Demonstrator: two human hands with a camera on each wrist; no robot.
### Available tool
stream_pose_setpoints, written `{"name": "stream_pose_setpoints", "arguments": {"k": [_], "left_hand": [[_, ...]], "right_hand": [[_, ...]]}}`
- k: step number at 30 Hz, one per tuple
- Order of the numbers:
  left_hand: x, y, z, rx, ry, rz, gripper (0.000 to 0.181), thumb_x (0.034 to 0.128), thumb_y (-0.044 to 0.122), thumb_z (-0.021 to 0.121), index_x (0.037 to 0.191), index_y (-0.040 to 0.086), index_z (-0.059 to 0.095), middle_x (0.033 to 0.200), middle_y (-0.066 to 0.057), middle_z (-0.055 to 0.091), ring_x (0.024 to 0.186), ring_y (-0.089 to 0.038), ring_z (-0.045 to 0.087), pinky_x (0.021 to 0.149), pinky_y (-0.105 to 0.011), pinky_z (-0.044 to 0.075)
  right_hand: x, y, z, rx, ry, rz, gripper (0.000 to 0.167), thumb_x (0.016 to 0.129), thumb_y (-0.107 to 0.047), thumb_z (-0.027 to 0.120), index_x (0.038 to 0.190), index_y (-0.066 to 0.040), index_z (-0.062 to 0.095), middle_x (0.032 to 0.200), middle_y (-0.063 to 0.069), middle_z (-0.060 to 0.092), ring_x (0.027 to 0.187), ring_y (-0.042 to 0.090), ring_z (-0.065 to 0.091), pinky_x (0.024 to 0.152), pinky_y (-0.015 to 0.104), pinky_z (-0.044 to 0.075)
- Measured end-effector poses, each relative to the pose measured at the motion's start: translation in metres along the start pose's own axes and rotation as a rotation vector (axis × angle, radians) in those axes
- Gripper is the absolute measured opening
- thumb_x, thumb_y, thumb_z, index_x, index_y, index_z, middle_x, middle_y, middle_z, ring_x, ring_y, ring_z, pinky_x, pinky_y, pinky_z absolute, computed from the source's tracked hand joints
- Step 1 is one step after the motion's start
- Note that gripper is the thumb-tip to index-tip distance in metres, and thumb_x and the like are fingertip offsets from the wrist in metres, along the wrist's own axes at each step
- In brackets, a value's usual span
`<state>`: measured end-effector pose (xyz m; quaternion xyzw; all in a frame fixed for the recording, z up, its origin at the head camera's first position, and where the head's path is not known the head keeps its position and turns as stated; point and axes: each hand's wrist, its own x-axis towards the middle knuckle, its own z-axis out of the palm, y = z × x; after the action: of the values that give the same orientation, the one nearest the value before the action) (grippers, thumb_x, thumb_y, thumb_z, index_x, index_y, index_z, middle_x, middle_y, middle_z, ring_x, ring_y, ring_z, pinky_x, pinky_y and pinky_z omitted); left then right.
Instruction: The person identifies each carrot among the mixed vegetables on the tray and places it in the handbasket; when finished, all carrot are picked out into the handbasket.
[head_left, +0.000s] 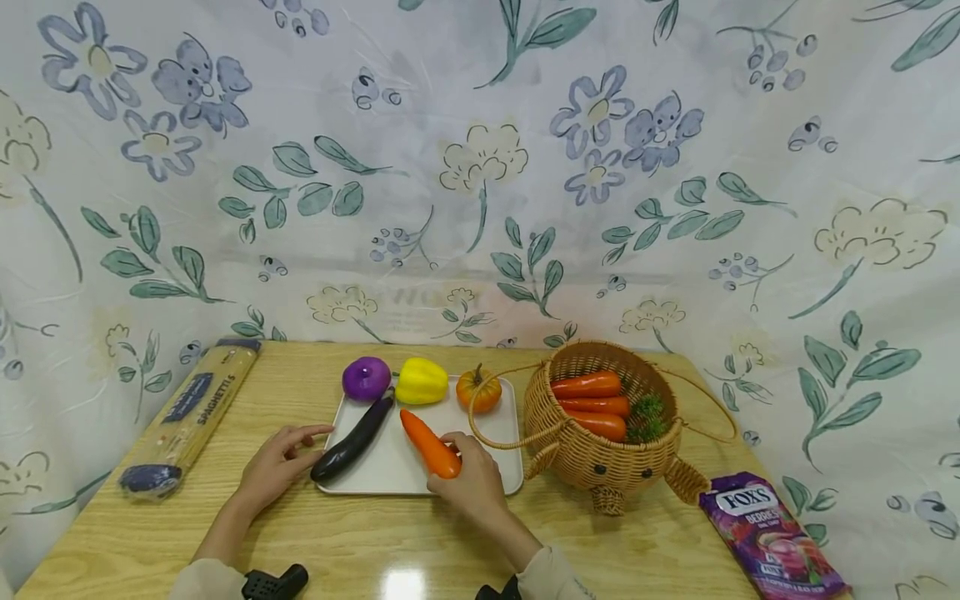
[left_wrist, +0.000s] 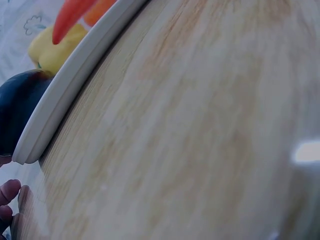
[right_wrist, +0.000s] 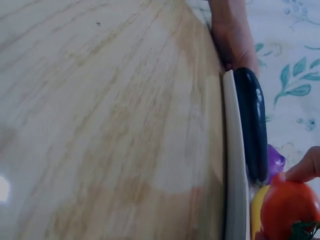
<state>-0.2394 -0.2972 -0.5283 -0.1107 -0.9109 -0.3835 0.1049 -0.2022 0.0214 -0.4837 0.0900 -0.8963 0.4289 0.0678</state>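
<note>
A carrot (head_left: 427, 442) slants over the white tray (head_left: 393, 483); my right hand (head_left: 476, 479) grips its thick end between thumb and fingers. In the right wrist view that end of the carrot (right_wrist: 290, 207) faces the camera, with some green at its tip. My left hand (head_left: 277, 462) lies at the tray's left edge, fingers loosely extended beside the lower end of an eggplant (head_left: 352, 442). Along the tray's back are a purple onion-like vegetable (head_left: 366, 379), a yellow bell pepper (head_left: 422, 382) and a small orange pumpkin (head_left: 478, 390).
Right of the tray stands a wicker basket (head_left: 600, 467) holding several carrots (head_left: 592, 404), its looped handle (head_left: 487, 437) reaching over the tray's edge. A spaghetti pack (head_left: 195, 417) lies at the left. A purple Fox's candy bag (head_left: 772, 533) lies at the right edge.
</note>
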Motion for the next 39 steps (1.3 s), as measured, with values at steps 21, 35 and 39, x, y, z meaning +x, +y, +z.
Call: {"name": "stream_pose_setpoints", "arguments": {"k": [21, 35, 39], "left_hand": [[0.0, 0.005, -0.002, -0.013, -0.001, 0.006, 0.033, 0.0919, 0.022, 0.071, 0.125, 0.015, 0.069, 0.099, -0.001, 0.058, 0.072, -0.005, 0.04, 0.063, -0.026, 0.032], [0.0, 0.003, -0.001, -0.015, -0.008, 0.006, 0.034, 0.0921, 0.022, 0.07, 0.126, 0.015, 0.069, 0.099, -0.001, 0.058, 0.07, -0.006, 0.038, 0.062, -0.026, 0.03], [0.0, 0.003, -0.001, -0.012, -0.007, 0.008, 0.034, 0.0919, 0.022, 0.071, 0.125, 0.015, 0.069, 0.099, -0.002, 0.058, 0.07, -0.006, 0.038, 0.062, -0.027, 0.03]], "right_hand": [[0.01, -0.028, -0.053, 0.236, -0.331, -0.167, 0.047, 0.076, -0.009, 0.074, 0.122, -0.017, 0.068, 0.116, 0.0, 0.066, 0.093, 0.014, 0.056, 0.078, 0.026, 0.047], [0.03, -0.033, -0.087, 0.262, -0.542, -0.298, 0.049, 0.077, -0.008, 0.073, 0.126, -0.012, 0.066, 0.116, 0.008, 0.064, 0.093, 0.012, 0.054, 0.077, 0.025, 0.048], [0.034, -0.034, -0.095, 0.249, -0.593, -0.286, 0.049, 0.078, -0.01, 0.073, 0.126, -0.015, 0.066, 0.119, 0.002, 0.064, 0.093, 0.012, 0.055, 0.08, 0.027, 0.047]]}}
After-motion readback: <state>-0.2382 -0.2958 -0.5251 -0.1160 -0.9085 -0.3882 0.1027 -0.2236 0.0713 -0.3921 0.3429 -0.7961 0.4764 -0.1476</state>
